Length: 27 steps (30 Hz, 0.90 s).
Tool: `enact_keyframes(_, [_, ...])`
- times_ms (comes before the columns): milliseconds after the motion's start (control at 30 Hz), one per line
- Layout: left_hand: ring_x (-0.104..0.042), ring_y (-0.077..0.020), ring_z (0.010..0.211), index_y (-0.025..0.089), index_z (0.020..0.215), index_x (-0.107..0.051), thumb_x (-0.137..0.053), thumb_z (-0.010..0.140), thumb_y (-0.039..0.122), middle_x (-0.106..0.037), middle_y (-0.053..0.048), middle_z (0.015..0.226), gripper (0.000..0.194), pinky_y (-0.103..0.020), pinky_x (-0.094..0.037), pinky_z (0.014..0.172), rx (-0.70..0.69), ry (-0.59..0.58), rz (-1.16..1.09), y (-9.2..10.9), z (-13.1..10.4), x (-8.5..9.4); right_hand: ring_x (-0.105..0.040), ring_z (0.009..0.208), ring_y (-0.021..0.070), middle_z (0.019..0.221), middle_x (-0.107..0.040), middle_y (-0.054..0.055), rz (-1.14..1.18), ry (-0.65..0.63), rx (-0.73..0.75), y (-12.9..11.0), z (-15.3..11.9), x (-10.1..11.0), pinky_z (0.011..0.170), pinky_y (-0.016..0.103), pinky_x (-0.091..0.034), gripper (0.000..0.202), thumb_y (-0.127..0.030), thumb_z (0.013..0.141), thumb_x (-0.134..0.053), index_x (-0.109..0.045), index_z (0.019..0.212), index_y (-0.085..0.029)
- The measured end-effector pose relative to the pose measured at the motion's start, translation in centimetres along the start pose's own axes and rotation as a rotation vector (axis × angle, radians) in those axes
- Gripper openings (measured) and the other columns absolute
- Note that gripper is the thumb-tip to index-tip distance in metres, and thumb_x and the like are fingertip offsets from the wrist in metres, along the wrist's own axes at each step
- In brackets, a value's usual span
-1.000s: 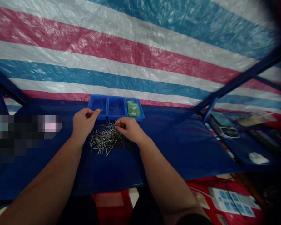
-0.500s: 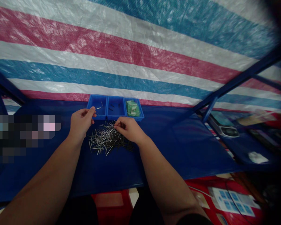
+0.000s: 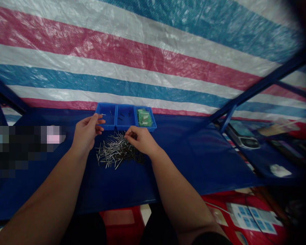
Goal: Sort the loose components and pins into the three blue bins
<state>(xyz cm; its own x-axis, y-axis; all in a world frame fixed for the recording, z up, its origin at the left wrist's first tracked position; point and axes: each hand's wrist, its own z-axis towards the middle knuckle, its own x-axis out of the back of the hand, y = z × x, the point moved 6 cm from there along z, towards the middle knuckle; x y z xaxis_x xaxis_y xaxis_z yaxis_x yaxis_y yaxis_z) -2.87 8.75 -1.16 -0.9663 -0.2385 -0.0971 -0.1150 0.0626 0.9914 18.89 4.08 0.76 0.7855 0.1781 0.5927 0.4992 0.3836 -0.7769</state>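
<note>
My left hand (image 3: 85, 133) is over the front left corner of the left blue bin (image 3: 114, 126). A thin silver metal pin (image 3: 103, 114) juts out from between its thumb and forefinger, and its other fingers are partly spread. One or two more thin pins (image 3: 111, 113) lie in that bin. My right hand (image 3: 140, 139) rests at the far side of a heap of metal pins (image 3: 114, 149), silver to the left and darker to the right. Its thumb and forefinger are pinched together; whatever is between them is too small to make out.
The middle blue bin (image 3: 127, 125) holds a few dark pins. In the right bin (image 3: 153, 128) lie green-and-clear plastic packets (image 3: 144, 117). A striped tarp (image 3: 142, 54) hangs behind the blue table (image 3: 188, 153). A scale (image 3: 248, 142) stands far right; a blurred-out patch covers the left.
My left hand has shifted slightly left and its lower fingers have spread; the pin at its fingertips has moved left and up. My right hand has barely moved at the heap.
</note>
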Motion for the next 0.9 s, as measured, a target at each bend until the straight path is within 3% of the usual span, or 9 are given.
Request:
enact_keyframes(200, [-0.061,-0.0114,0.054,0.015,0.096,-0.072,-0.069,0.08,0.046,-0.074,-0.009,0.086,0.035,-0.023,-0.045,0.046,-0.029,-0.167,0.037,0.2,-0.6,-1.2,-0.057,0.07,0.0117,0.079,-0.066,0.001,0.016,0.023,-0.029,0.1,0.0,0.2,0.065,0.026,-0.043,0.007,-0.025,0.09,-0.061,-0.064,0.088,-0.019])
enact_keyframes(400, [-0.068,-0.0173,0.07,0.019,0.104,-0.074,-0.072,0.081,0.037,-0.075,-0.008,0.087,0.03,-0.028,-0.052,0.057,-0.233,-0.597,0.365,-0.3,-2.2,-4.0,-0.052,0.064,0.0098,0.074,-0.062,-0.001,0.185,0.108,0.0,0.1,0.0,0.4,0.06,0.025,-0.041,0.011,-0.029,0.089,-0.064,-0.064,0.089,-0.018])
enact_keyframes(500, [-0.067,-0.0168,0.072,0.02,0.102,-0.074,-0.066,0.087,0.037,-0.074,-0.006,0.085,0.024,-0.03,-0.054,0.064,-0.306,-0.741,0.462,-0.7,-3.0,-4.7,-0.052,0.066,0.0099,0.076,-0.062,-0.001,0.24,0.135,-0.023,0.5,0.1,0.4,0.061,0.026,-0.042,0.013,-0.032,0.088,-0.065,-0.063,0.088,-0.018])
enact_keyframes(733, [-0.066,-0.0158,0.069,0.019,0.097,-0.073,-0.066,0.086,0.036,-0.072,-0.004,0.08,0.021,-0.028,-0.052,0.064,-0.303,-0.758,0.455,-0.9,-3.2,-4.9,-0.055,0.069,0.0108,0.078,-0.063,0.0,0.324,0.152,-0.07,1.6,0.3,-0.1,0.064,0.027,-0.044,0.015,-0.033,0.085,-0.068,-0.063,0.089,-0.019])
enact_keyframes(900, [-0.065,-0.0145,0.066,0.017,0.097,-0.072,-0.07,0.084,0.037,-0.072,-0.004,0.08,0.025,-0.028,-0.053,0.063,-0.294,-0.618,0.376,-0.4,-2.4,-4.2,-0.056,0.067,0.0113,0.082,-0.066,0.001,0.384,0.174,-0.074,1.7,0.4,0.0,0.063,0.027,-0.043,0.023,-0.033,0.087,-0.066,-0.059,0.104,-0.02])
